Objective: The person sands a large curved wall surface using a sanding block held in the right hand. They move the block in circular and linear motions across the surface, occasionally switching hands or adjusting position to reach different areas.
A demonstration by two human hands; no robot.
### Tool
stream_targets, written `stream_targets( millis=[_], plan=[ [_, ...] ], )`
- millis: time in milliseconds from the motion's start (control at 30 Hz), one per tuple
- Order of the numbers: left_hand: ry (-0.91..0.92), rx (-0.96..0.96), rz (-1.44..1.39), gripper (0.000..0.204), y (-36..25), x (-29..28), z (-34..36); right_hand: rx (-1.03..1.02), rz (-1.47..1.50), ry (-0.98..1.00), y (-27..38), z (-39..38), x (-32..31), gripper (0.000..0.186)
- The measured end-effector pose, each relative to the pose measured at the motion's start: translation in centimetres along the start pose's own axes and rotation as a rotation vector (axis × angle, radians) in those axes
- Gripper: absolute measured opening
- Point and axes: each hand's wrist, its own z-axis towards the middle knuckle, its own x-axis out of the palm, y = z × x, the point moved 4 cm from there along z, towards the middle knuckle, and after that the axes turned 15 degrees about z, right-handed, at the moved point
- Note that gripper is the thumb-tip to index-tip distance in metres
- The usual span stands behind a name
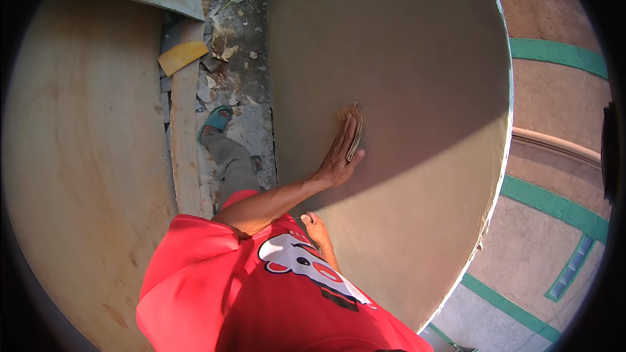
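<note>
My left hand reaches out over a broad, smooth grey-brown surface. Its fingers are pressed together over a folded tan sheet, perhaps sandpaper, which lies flat against that surface. The thumb sticks out to the right of the sheet. Close to my red shirt, my right hand is held low with its fingers curled. What those fingers hold, if anything, cannot be made out. A shadow edge runs diagonally across the surface, just right of my left hand.
A ragged white edge bounds the surface on the right; tan paving with green bands lies beyond. At left are a wooden sheet, a plank, a yellow flat piece and rubble. My sandalled foot stands there.
</note>
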Motion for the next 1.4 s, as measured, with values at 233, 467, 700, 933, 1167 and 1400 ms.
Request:
stream_targets(
  millis=[233,467,700,933,1167,1400],
  plan=[
    [0.025,-0.109,-0.009,0.087,-2.5,-3.8,6.5,-0.015,0.151,-0.044,-2.0,-0.9,-0.1,0.059],
    [-0.002,-0.056,0.012,0.089,-6.1,-2.0,2.5,-0.019,0.146,-0.001,-2.8,-1.2,0.5,0.06],
    [-0.008,0.192,0.106,0.089,-11.3,-1.8,-0.9,-0.043,-0.037,0.066,-3.9,0.3,0.7,0.057],
    [0.007,0.249,0.091,0.086,-12.8,-1.8,-1.4,-0.099,-0.063,0.018,-5.7,0.8,-0.7,0.055],
    [-0.035,0.002,0.013,0.089,-11.0,-4.7,2.2,-0.15,-0.02,-0.009,-2.8,0.7,-0.1,0.048],
    [0.046,0.301,0.048,0.085,-13.1,-1.8,-3.5,-0.136,0.073,0.107,-2.2,0.2,0.4,0.043]
  ],
)
